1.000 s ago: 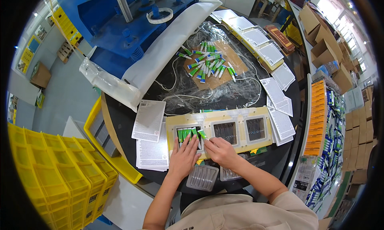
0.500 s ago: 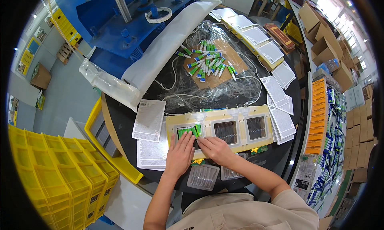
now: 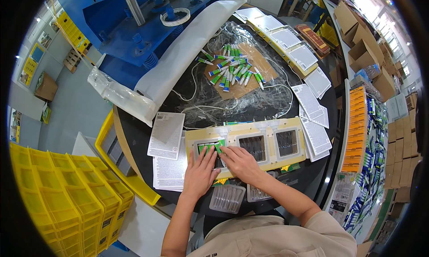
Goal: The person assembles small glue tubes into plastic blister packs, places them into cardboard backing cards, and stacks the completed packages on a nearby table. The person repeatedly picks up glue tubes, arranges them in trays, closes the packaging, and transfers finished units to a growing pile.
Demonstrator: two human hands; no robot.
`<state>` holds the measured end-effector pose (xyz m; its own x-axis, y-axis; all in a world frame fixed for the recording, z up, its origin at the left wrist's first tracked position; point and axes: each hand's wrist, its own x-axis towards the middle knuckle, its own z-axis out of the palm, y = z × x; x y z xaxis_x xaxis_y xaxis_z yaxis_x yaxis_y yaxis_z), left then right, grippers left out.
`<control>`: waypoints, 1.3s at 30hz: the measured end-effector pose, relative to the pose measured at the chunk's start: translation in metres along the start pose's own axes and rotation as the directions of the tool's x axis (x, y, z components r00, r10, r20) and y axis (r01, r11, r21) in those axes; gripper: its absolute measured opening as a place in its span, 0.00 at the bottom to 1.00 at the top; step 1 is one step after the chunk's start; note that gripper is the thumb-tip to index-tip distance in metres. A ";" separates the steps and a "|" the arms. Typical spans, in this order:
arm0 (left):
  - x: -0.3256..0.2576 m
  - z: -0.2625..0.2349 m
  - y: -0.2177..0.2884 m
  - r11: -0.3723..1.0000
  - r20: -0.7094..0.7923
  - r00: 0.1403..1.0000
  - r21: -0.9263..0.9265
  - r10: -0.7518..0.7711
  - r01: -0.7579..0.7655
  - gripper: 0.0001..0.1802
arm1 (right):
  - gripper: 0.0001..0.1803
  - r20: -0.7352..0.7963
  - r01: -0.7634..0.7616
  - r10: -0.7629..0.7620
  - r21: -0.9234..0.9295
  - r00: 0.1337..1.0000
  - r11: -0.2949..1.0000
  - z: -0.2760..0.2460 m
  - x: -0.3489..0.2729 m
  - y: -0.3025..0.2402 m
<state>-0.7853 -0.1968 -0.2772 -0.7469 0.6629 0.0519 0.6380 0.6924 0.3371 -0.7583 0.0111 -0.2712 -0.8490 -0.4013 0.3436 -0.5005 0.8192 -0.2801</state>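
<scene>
A pale yellow frame (image 3: 229, 132) with three window-like openings lies across the near part of the round black table. Small green-and-white tubes (image 3: 210, 145) sit side by side in its left opening. My left hand (image 3: 200, 173) rests flat over that opening, fingers stretched onto the tubes. Beside it, my right hand (image 3: 241, 163) reaches in from the right with its fingertips on the rightmost tubes, apparently pressing and not gripping. Both palms hide the lower part of this opening. In the middle opening (image 3: 252, 148) and right opening (image 3: 286, 143), clear ribbed plastic shows over black.
Loose tubes (image 3: 237, 69) lie heaped on cardboard beyond the frame. Printed cards (image 3: 166, 134) are stacked left and right. Clear blister trays (image 3: 227, 198) lie near me. A blue press (image 3: 147, 33) stands far left, yellow crates (image 3: 67, 194) near left. White cables cross the plastic sheet.
My right hand has shifted slightly up and left, its fingers now stretched over the tubes at the right of the opening. My left hand stays nearly in place.
</scene>
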 end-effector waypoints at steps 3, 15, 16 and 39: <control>-0.005 -0.001 0.002 1.000 0.011 1.000 0.003 0.009 -0.009 0.34 | 0.21 0.028 0.026 -0.026 -0.001 0.999 1.000 -0.001 -0.002 0.002; 0.001 -0.003 0.011 0.996 0.041 0.996 0.042 0.083 -0.085 0.32 | 0.17 -0.007 0.187 -0.188 -0.080 0.982 0.979 -0.031 -0.001 0.023; 0.001 -0.003 0.010 0.996 0.049 0.996 0.042 0.078 -0.080 0.32 | 0.18 -0.020 0.179 -0.180 -0.066 0.983 0.982 -0.033 -0.002 0.023; -0.002 0.006 0.001 0.997 0.015 0.997 0.017 0.072 -0.073 0.34 | 0.10 0.030 0.393 -0.394 -0.166 0.919 0.904 -0.008 0.016 0.015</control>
<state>-0.7820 -0.1954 -0.2823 -0.6959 0.7154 0.0622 0.6936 0.6472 0.3164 -0.7776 0.0203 -0.2630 -0.5877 -0.7039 0.3989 -0.7585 0.6510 0.0312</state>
